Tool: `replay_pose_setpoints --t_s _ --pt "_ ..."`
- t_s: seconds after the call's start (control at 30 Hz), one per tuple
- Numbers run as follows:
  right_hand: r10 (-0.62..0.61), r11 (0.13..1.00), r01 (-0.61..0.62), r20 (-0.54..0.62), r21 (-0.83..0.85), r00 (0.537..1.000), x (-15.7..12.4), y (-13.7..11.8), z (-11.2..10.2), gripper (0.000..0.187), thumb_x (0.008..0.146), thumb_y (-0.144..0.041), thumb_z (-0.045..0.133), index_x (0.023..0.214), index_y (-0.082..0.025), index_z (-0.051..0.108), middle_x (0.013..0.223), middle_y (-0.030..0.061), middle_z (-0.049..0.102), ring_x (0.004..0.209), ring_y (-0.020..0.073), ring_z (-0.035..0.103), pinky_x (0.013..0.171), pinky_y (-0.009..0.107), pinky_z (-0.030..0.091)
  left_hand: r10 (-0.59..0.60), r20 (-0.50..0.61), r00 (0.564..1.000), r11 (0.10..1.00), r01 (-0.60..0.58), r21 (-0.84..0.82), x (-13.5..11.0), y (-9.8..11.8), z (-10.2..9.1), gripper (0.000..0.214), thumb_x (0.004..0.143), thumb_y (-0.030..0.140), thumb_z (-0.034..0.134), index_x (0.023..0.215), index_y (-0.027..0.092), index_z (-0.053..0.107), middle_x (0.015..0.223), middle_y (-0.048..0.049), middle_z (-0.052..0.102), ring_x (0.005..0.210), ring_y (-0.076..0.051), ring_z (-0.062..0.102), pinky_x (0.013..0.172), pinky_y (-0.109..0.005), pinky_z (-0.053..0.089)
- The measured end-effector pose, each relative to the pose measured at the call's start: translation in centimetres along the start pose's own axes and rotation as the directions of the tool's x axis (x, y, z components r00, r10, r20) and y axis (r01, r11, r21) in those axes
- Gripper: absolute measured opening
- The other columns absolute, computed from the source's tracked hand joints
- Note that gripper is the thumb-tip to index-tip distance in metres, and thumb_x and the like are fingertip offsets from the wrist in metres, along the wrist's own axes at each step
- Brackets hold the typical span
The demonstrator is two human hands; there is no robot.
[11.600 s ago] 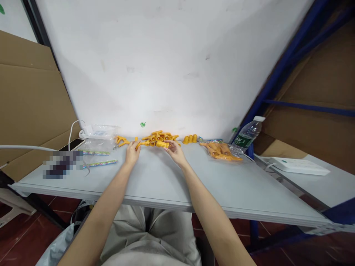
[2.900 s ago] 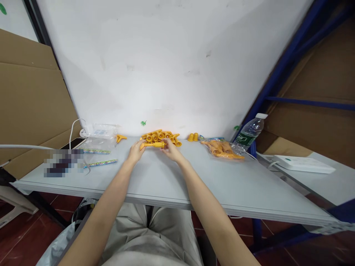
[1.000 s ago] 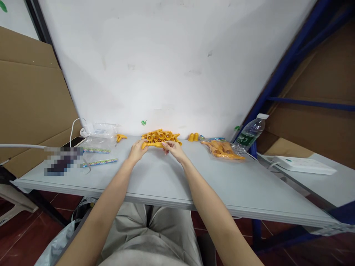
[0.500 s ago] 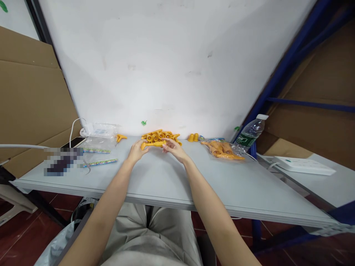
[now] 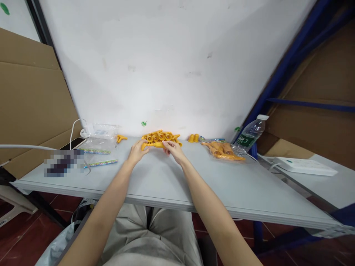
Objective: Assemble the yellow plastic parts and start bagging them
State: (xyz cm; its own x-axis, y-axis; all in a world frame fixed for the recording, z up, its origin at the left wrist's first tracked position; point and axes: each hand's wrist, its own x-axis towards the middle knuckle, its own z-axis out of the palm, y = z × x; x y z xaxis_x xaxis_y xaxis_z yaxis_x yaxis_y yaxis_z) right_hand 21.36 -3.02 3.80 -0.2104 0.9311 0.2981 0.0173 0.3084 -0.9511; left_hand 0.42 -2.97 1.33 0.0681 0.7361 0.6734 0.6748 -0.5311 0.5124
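Observation:
Between my two hands is a yellow plastic piece (image 5: 156,145) with a ridged, curved handle at its left end. My left hand (image 5: 136,152) is closed around that ridged end. My right hand (image 5: 174,150) pinches the right end between thumb and fingers, which partly hide it. The piece lies roughly level, just above the tabletop. Directly behind it, against the wall, is a pile of similar yellow plastic pieces (image 5: 161,137) with round hollow ends facing me. A yellow T-shaped handle with a twisted metal shaft (image 5: 121,138) lies left of the pile.
Two small yellow cups (image 5: 193,138) stand right of the pile. Further right are a clear bag of yellow pieces (image 5: 222,150) and a tilted water bottle (image 5: 251,133). Patterned strips (image 5: 101,163), a phone (image 5: 73,144) and a white cable (image 5: 71,131) lie on the left.
My right hand has shifted slightly left, its fingers drawing in over the right end of the yellow piece. My left hand keeps its hold in about the same spot.

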Motion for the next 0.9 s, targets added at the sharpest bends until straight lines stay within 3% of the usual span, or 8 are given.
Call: replay_pose_setpoints --t_s 0.13,0.37,0.57,0.7,0.77,0.9 --pt "0.093 0.996 -0.092 -0.053 0.016 0.994 0.1 -0.2 0.3 0.055 0.066 -0.070 0.066 0.052 -0.021 0.048 0.047 0.0004 0.055 0.036 0.0081 0.040 0.038 0.026 0.028 0.028 -0.026 0.999 1.000 -0.027 0.014 -0.1 -0.1 0.2 0.025 0.077 0.021 0.068 0.100 0.022 0.062 0.098 -0.0038 0.066 0.092 -0.019 0.064 0.087 -0.033 0.051" --pt "0.218 0.970 -0.206 -0.090 0.132 0.972 0.2 -0.4 0.8 0.052 0.068 -0.063 0.071 0.053 -0.024 0.039 0.041 -0.0005 0.051 0.032 0.0074 0.036 0.032 0.025 0.026 0.026 -0.039 0.999 0.999 -0.025 0.030 -0.2 0.1 0.5 0.025 0.077 0.020 0.068 0.101 0.022 0.062 0.098 -0.0035 0.066 0.093 -0.018 0.064 0.087 -0.032 0.051" --pt "0.273 0.959 -0.272 0.000 0.085 0.962 0.1 -0.3 0.1 0.049 0.073 -0.066 0.065 0.064 -0.021 0.048 0.054 0.0014 0.059 0.036 0.0077 0.043 0.035 0.024 0.034 -0.018 0.003 1.000 1.000 0.018 -0.001 0.0 0.0 0.3 0.022 0.076 0.019 0.068 0.097 0.021 0.063 0.097 -0.0026 0.067 0.092 -0.018 0.064 0.087 -0.031 0.050" --pt "0.158 0.984 -0.164 0.087 0.072 0.984 0.1 0.2 -0.6 0.048 0.066 -0.060 0.074 0.087 -0.020 0.060 0.076 0.0022 0.067 0.050 0.0101 0.057 0.050 0.025 0.046 -0.041 -0.002 0.999 0.999 0.041 -0.008 0.0 0.0 0.2 0.021 0.076 0.021 0.068 0.097 0.021 0.063 0.098 -0.0029 0.068 0.092 -0.017 0.064 0.086 -0.030 0.049" --pt "0.071 0.995 -0.077 0.094 0.065 0.993 0.2 0.5 -0.7 0.054 0.061 -0.057 0.078 0.096 -0.021 0.060 0.077 0.0001 0.067 0.054 0.0111 0.058 0.056 0.027 0.048 -0.043 -0.001 0.999 0.999 0.043 -0.013 0.0 0.1 0.1 0.021 0.077 0.021 0.067 0.097 0.021 0.063 0.099 -0.0028 0.068 0.093 -0.017 0.064 0.086 -0.030 0.049" --pt "-0.020 0.999 0.017 0.074 0.043 0.997 0.1 0.6 -0.5 0.052 0.059 -0.060 0.077 0.090 -0.021 0.059 0.068 -0.0028 0.062 0.051 0.0107 0.053 0.057 0.028 0.047 -0.039 0.004 0.999 0.999 0.039 -0.018 -0.1 0.2 0.0 0.021 0.077 0.020 0.068 0.097 0.020 0.063 0.099 -0.0027 0.068 0.093 -0.017 0.064 0.087 -0.030 0.049"
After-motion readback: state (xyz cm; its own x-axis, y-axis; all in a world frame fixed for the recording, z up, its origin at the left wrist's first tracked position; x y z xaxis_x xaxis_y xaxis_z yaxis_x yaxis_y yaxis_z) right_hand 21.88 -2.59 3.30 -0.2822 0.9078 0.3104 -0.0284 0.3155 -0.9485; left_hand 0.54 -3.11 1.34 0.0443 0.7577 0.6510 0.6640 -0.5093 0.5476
